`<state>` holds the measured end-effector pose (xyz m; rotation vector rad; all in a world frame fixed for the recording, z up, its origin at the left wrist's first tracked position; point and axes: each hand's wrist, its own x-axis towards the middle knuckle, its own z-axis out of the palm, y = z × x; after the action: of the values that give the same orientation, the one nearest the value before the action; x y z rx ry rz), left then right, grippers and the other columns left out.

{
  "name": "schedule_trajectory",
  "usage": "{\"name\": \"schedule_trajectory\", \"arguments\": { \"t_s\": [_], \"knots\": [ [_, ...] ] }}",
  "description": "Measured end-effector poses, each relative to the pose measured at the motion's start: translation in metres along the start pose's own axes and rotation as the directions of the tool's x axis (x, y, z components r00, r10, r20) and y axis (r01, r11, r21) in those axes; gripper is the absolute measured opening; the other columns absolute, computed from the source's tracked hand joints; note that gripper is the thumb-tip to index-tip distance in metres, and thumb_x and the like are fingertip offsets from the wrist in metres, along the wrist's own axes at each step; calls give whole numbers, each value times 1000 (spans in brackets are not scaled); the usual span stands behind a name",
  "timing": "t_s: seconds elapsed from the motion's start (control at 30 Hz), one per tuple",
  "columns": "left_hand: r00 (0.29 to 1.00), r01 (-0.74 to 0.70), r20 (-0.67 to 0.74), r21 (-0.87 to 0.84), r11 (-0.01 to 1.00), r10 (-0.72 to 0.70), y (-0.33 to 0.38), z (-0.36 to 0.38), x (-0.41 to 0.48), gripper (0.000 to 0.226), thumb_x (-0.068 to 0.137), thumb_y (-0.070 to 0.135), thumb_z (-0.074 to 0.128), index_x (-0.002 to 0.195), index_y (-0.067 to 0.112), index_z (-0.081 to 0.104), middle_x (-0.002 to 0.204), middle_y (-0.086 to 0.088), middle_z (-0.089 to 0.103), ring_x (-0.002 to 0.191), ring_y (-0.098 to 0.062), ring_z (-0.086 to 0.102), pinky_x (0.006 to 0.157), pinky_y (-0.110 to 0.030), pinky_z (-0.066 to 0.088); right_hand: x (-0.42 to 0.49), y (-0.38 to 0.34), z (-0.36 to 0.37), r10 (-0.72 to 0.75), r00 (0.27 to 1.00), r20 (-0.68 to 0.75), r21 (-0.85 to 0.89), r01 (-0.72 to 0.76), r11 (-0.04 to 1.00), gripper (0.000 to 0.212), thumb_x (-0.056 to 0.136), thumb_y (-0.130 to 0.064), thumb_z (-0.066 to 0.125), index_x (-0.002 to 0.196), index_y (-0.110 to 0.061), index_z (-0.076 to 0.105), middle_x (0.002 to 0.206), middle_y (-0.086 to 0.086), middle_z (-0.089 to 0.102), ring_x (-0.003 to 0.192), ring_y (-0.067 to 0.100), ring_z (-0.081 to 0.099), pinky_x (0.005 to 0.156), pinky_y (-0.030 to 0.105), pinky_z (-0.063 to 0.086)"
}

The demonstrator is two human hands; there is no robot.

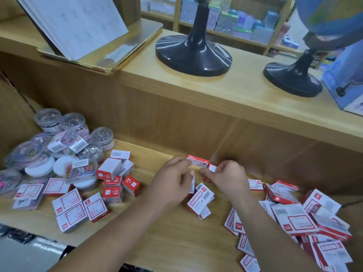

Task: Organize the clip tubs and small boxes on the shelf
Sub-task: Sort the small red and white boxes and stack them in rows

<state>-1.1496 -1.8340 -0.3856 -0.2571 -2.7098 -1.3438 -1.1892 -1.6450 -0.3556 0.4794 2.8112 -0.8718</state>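
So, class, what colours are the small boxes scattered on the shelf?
The small boxes are red and white, best seen in the head view.

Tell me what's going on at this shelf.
A person is sorting small boxes on the lower wooden shelf. The left hand holds a red-and-white box near the shelf's back wall, and the right hand pinches a second small box right beside it. Clear clip tubs sit heaped at the far left, with more boxes scattered in front of them. A bigger loose pile of boxes lies on the right, not yet tidied.
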Motion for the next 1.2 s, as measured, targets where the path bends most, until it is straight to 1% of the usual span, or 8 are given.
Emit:
{"name": "schedule_trajectory", "arguments": {
  "t_s": [0.13,0.27,0.37,0.53,0.77,1.0,1.13,1.2],
  "knots": [
    [997,-66,46,164,984,59,2,4,32,37,94,17,47,124,19,69,123,6,65,108,-20,63,83,-32,53,0,3,1,20,1000,-20,-5,-20,1000,40,65,-51,82,69,-22,55,74,-2,66,71,20,63,63,32,51],
    [993,-94,102,305,948,65,-2,1,45,35,92,16,57,122,27,71,116,6,64,101,-21,64,75,-35,54,-5,19,-12,-2,1000,12,177,0,984,33,72,-38,82,97,-28,62,80,-9,71,80,10,69,77,33,56],
    [981,-86,196,384,919,10,-5,1,53,18,94,26,59,105,26,74,105,5,60,95,-22,64,73,-36,51,-20,26,-26,-23,998,61,454,-7,891,32,83,-18,80,111,-28,67,80,-6,73,74,1,70,76,26,57],
    [984,-24,173,351,936,-39,-5,4,60,12,91,31,67,94,23,75,88,5,61,86,-22,62,67,-33,46,-42,24,-47,-35,981,191,693,-110,712,35,90,5,67,109,-23,74,100,12,74,85,23,74,70,24,60],
    [944,144,243,303,942,-222,-9,1,58,20,85,28,79,104,20,77,102,2,73,93,-19,68,85,-34,55,-61,20,-54,-64,990,126,742,-51,669,32,80,-5,82,106,-21,71,97,9,77,86,24,75,70,23,57],
    [893,231,335,235,944,-301,-12,-5,43,17,80,23,84,95,22,77,85,5,75,82,-15,69,76,-28,55,-85,16,-51,-150,978,143,746,-7,666,33,95,-10,67,126,-21,63,101,-1,78,93,11,71,93,29,54],
    [920,246,274,156,957,-281,-16,-3,29,16,73,19,88,82,23,75,79,9,74,77,-12,71,73,-33,59,-96,24,-46,-84,989,122,675,-21,738,32,96,-13,66,125,-25,65,84,-3,76,78,12,71,74,20,55],
    [925,254,261,117,960,-276,-16,-5,25,20,71,15,87,79,23,71,76,9,73,75,-13,71,73,-36,59,-102,31,-46,-47,995,90,613,-18,790,33,94,-16,67,123,-30,67,77,5,71,70,24,66,67,26,52]
  ]
}}
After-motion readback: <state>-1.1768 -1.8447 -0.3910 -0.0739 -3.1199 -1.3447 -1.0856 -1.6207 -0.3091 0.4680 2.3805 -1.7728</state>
